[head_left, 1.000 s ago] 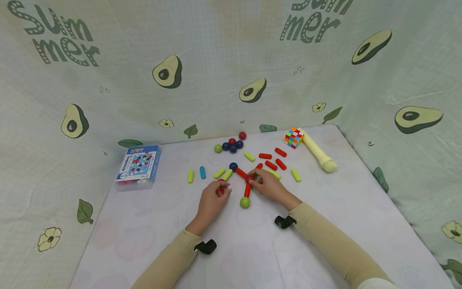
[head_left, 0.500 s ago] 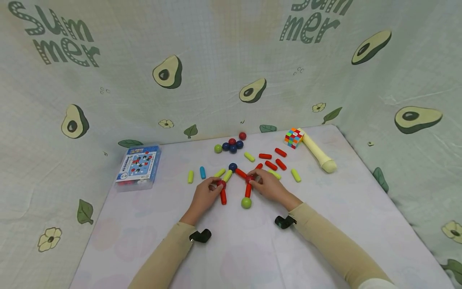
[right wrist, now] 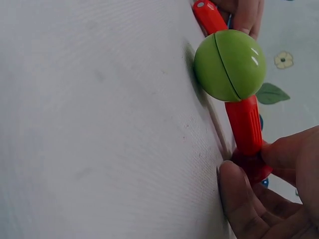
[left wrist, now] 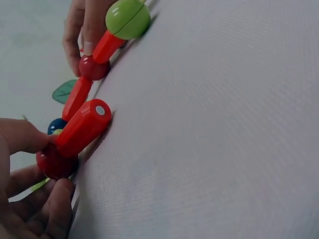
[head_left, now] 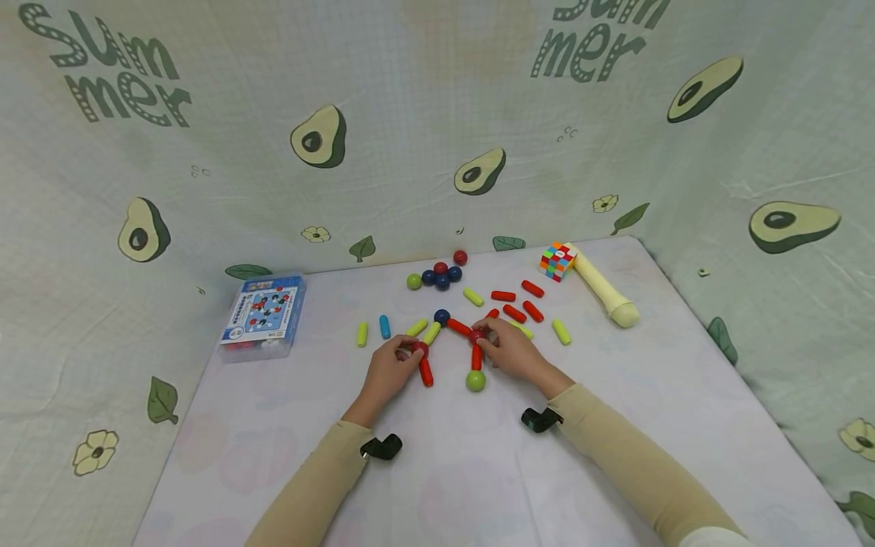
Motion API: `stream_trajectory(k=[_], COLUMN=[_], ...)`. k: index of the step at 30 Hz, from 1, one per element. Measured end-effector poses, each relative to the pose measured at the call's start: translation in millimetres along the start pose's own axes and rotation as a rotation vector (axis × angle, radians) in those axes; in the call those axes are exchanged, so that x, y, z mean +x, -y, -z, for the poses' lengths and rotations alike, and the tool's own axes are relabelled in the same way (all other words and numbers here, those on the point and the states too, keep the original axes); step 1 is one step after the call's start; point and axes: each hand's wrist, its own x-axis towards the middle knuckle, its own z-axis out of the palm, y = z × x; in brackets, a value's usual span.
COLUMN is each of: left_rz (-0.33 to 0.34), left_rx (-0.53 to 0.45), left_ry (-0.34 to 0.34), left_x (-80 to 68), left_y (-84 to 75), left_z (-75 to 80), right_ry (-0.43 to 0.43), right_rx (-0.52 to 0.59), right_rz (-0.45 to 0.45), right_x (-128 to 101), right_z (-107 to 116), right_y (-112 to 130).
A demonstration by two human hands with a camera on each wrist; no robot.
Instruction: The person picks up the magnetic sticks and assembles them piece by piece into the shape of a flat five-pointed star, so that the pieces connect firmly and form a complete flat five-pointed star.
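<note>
White cloth covers the table [head_left: 615, 425], on which a person joins magnetic sticks and balls into a small frame. Off to the left lies the blue set box [head_left: 263, 313]; at the far right, a cream cylinder [head_left: 604, 287] beside a many-coloured cube [head_left: 556, 260]. Loose red sticks [head_left: 514, 302], yellow-green sticks [head_left: 425, 330] and a cluster of spare balls [head_left: 440, 273] lie beyond the hands.

The right hand [head_left: 514, 351] pinches the red hub ball [head_left: 476, 336] of the frame, from which one red stick [right wrist: 244, 124] runs down to a green ball [right wrist: 229, 64] and another up to a dark blue ball [head_left: 442, 315]. The left hand [head_left: 390, 371] pinches a second red ball [left wrist: 57, 163] with a short red stick [left wrist: 82, 127] attached; this piece lies just left of the frame, apart from it.

Judged step: bringing the left-hand piece to the frame. The next move likely calls for swinging its free end toward a ball while the right hand steadies the hub.
</note>
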Motion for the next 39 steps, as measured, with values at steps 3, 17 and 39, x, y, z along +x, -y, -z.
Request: stream_trajectory(k=[3, 17, 39], left_rz=[-0.012, 0.015, 0.011], left_rx=[-0.006, -0.008, -0.036], left_ry=[0.011, 0.046, 0.055], left_x=[0.1, 1.1, 5.0], left_y=[0.4, 6.0, 10.8], left_z=[1.0, 6.2, 6.3], right_ry=[-0.016, -0.133, 0.057], right_rx=[-0.024, -0.078, 0.045], right_rz=[0.006, 0.042, -0.089], right_x=[-0.8, 37.7, 132.5], right_z=[0.4, 31.8, 45.8], right_y=[0.7, 16.8, 2.7])
